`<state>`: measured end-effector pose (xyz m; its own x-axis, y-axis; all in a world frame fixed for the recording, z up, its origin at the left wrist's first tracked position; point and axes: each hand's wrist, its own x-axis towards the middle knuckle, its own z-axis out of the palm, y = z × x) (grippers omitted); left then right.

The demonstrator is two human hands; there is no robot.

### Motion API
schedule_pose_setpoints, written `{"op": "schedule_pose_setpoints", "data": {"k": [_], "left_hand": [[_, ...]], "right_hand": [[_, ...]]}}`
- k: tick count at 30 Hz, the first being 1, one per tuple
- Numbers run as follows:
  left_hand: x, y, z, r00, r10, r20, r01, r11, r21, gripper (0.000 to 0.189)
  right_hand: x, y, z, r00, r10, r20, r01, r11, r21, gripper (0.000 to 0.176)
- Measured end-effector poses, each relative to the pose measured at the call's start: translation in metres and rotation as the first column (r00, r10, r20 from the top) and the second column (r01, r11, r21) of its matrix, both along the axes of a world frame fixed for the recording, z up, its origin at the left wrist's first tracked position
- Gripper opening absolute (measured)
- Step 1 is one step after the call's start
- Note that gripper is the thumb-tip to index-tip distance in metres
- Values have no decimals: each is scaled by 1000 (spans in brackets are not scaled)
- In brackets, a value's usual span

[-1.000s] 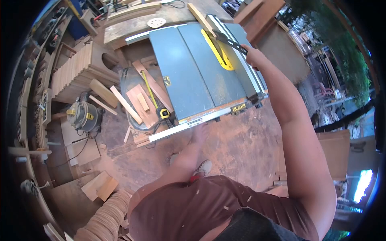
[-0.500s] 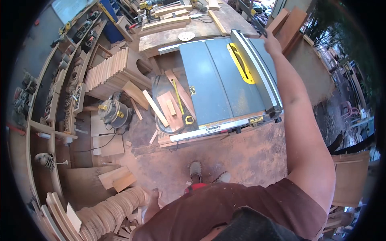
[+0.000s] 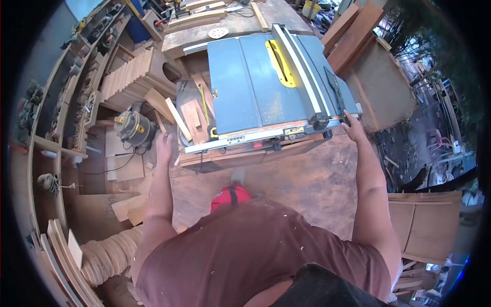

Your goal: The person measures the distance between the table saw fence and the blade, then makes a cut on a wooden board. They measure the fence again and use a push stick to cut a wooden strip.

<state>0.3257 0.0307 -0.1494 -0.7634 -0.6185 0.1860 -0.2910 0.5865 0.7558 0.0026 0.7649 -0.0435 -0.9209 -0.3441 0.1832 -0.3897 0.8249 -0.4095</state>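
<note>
My right hand [image 3: 354, 128] is closed around the lower end of a dark push stick [image 3: 335, 89], which lies over the right side of the table saw [image 3: 235, 82]. My left hand [image 3: 163, 146] hangs in front of the saw's left side, near the cut wood pieces; its fingers are blurred, and I cannot make out whether it holds anything. A yellow blade insert [image 3: 280, 64] sits in the saw top, left of the long metal fence [image 3: 302, 71]. A yellow tape measure [image 3: 203, 100] lies extended beside the saw.
A shop vacuum [image 3: 134, 128] stands on the floor to the left, near stacked wooden panels [image 3: 130, 77]. Shelves with tools [image 3: 66, 102] line the left wall. Behind the saw is a workbench [image 3: 240, 23] with boards. Brown planks [image 3: 355, 38] lean at the right.
My right hand has come back toward me with the push stick, from the saw's far right corner to its front. My left hand has risen and moved forward. The view has shifted.
</note>
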Motion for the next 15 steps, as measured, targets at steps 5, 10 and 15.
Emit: {"op": "schedule_pose_setpoints", "data": {"k": [5, 10, 15], "left_hand": [[-211, 5, 33, 989, -147, -31, 141, 981, -135, 46], [-356, 38, 46, 982, -178, -66, 177, 984, -34, 46], [-419, 57, 58, 961, -92, 261, 134, 980, -150, 49]], "right_hand": [[-53, -8, 148, 963, -64, -262, 56, 998, -38, 41], [-146, -115, 426, 869, 116, -482, -54, 989, 141, 39], [-162, -377, 556, 567, 577, -588, -70, 745, 664, 29]]}}
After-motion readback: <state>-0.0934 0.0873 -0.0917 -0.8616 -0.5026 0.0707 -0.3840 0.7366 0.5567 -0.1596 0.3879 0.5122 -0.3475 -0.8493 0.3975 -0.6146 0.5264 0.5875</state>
